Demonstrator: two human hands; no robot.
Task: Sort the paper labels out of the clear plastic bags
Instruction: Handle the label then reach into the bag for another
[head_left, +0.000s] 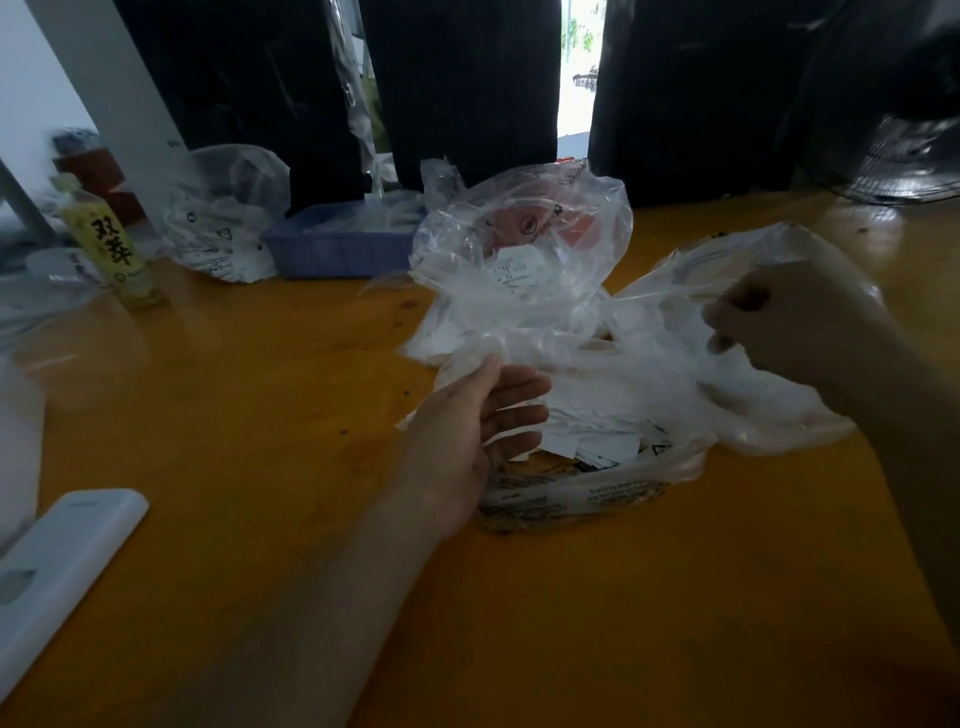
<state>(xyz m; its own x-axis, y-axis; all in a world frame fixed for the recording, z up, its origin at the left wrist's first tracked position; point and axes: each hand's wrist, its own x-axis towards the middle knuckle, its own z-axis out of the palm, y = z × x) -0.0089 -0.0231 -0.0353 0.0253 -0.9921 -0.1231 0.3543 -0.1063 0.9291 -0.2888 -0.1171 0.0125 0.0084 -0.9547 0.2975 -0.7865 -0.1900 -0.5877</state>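
left hand (480, 415): mine, fingers near straight and spread, palm turned in, resting against the near edge of the plastic bags (524, 312); not closed round anything.
right hand (795, 322): mine, fingers curled, pinching a fold of clear film at the right side of the heap; that grip has plastic only, no paper that I can see.
bags: crumpled heap mid tabletop (260, 389), one puffed up at the back, one flattened with print at the near side.
paper labels (587, 441): white slips loose in the open mouth between my hands; one more label (514, 270) showing through the puffed bag.
handling, bags: I judge them very light, limp, slippery; they'll drag along when tugged, so one hand pins film while the other pulls.
handling, labels: thin, light, bendy, likely to cling to film or tear; best taken by an edge or a small bunch with fingertips.
where to hold: bag mouth rim, not the middle.
risk: slips scattering if the bag gets lifted fast.
other: blue tray (337, 249), bottle (111, 244), white device (62, 566).
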